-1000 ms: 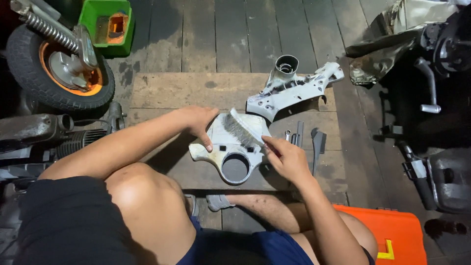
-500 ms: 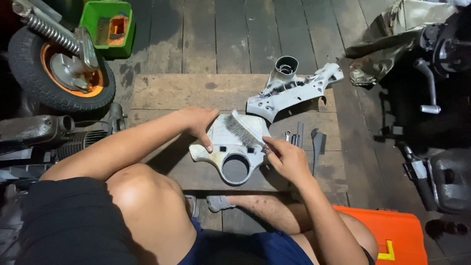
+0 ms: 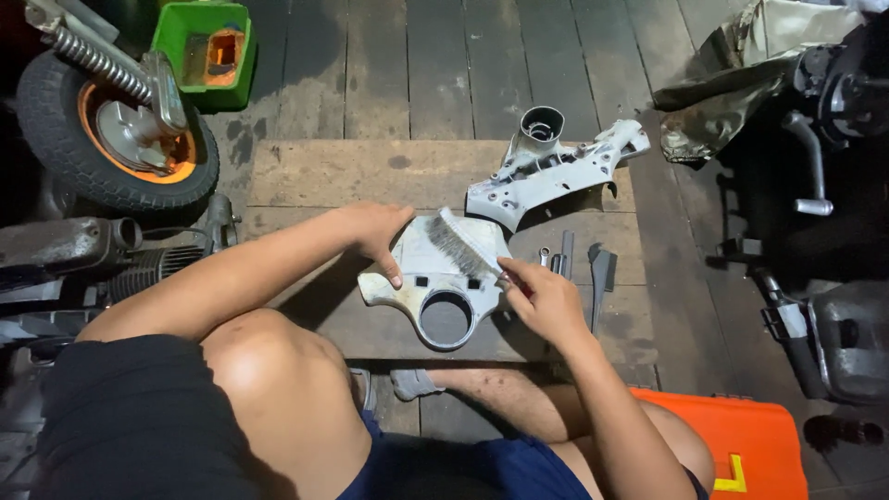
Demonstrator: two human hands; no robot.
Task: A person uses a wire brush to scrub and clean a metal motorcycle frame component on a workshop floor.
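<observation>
A flat grey plastic cover (image 3: 435, 278) with a round hole lies on a wooden board (image 3: 370, 171) in front of me. My left hand (image 3: 378, 236) presses on the cover's upper left edge, fingers curled over it. My right hand (image 3: 546, 298) grips the handle of a wire brush (image 3: 460, 243), whose bristles rest on the cover's upper right part. A second grey cover piece (image 3: 556, 171) with a round socket lies farther back on the board, apart from both hands.
A few small metal tools (image 3: 565, 255) and a dark plastic strip (image 3: 600, 278) lie right of the brush. A small wheel with orange hub (image 3: 120, 139) and a green box (image 3: 204, 42) stand at left, an engine (image 3: 83, 259) below them. An orange case (image 3: 732, 435) sits bottom right; dark machine parts (image 3: 824, 185) fill the right.
The brush has shifted slightly across the cover's upper part in my right hand. My left hand stays in place on the cover.
</observation>
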